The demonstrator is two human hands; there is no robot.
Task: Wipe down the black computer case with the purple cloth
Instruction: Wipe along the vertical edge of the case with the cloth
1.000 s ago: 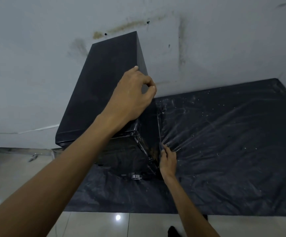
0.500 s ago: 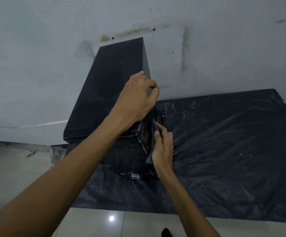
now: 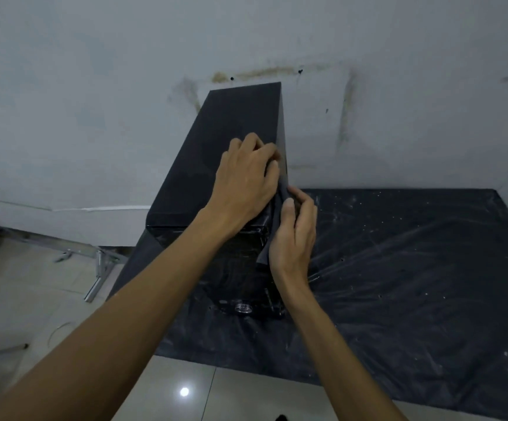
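Note:
The black computer case point(image 3: 216, 165) stands upright against the wall on a black plastic sheet point(image 3: 414, 268). My left hand point(image 3: 246, 180) lies on the case's top near the front, its fingers curled over the top right edge. My right hand point(image 3: 292, 238) is at the case's front right corner just below the top. It pinches a dark cloth point(image 3: 264, 253) between thumb and fingers and holds it against the case's right side. The cloth looks almost black in this light and hangs down in a narrow fold beside my palm. Its upper end runs up toward my left thumb.
A silver round foot point(image 3: 243, 308) shows at the case's base. Bent metal rails point(image 3: 100, 268) lie on the glossy tiled floor to the left. The stained white wall point(image 3: 368, 132) is directly behind the case. The plastic sheet spreads far to the right.
My right hand has slid with the cloth from near the bottom of the case's front right edge up to just under the top. My left hand stayed on the top edge.

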